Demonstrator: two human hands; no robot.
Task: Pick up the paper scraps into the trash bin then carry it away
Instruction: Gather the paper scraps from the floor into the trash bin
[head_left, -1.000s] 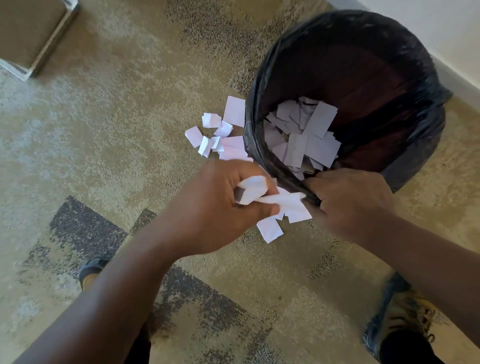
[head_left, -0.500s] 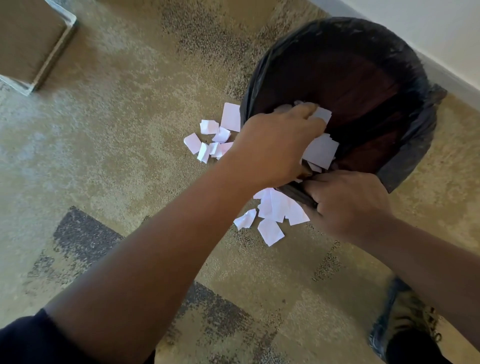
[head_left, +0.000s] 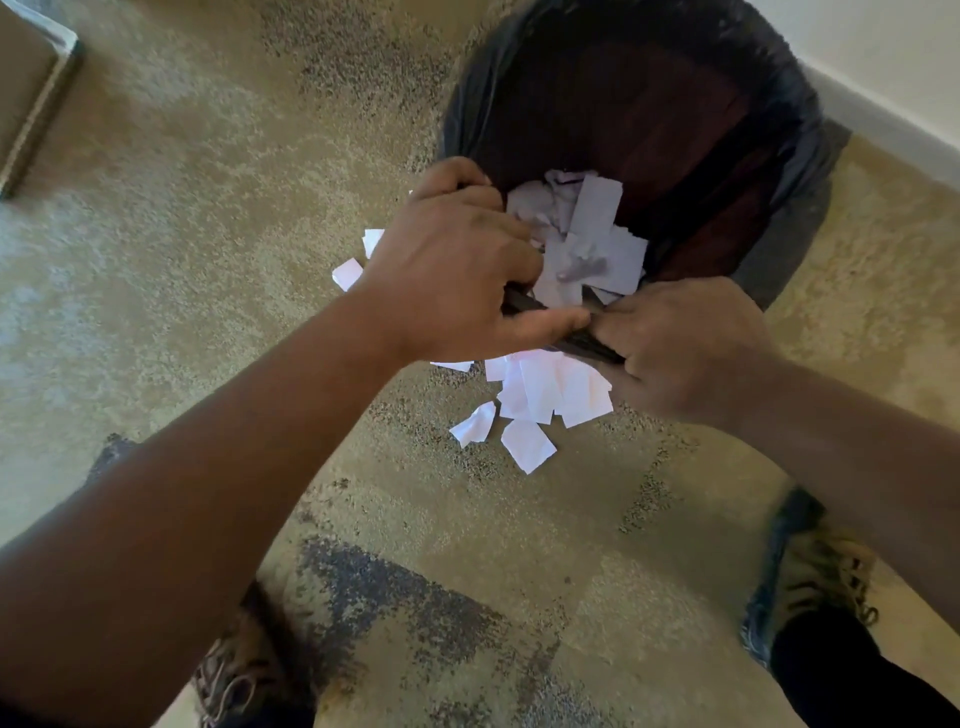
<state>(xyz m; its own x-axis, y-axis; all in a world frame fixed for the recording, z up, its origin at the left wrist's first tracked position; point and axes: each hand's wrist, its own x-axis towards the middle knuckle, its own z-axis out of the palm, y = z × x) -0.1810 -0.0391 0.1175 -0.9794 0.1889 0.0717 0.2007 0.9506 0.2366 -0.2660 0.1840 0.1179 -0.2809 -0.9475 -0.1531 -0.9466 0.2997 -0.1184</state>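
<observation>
A trash bin (head_left: 769, 171) lined with a black bag stands tilted toward me on the carpet. White paper scraps (head_left: 587, 244) lie piled inside near its lower rim. More scraps on the floor (head_left: 545, 395) lie just below the rim, and a few scraps (head_left: 349, 271) show left of my wrist. My left hand (head_left: 457, 270) holds the near-left rim, fingers curled inside and thumb along the edge. My right hand (head_left: 675, 343) grips the near rim beside it. Neither hand holds paper.
A low piece of furniture (head_left: 31, 93) sits at the top left. A white wall and baseboard (head_left: 883, 114) run behind the bin. My shoes (head_left: 821, 571) stand on the patterned carpet (head_left: 208, 208) at the bottom.
My left hand carried a bunch of scraps from the floor into the bin, let them go, and came back to the near rim. The right hand kept its hold on the rim.
</observation>
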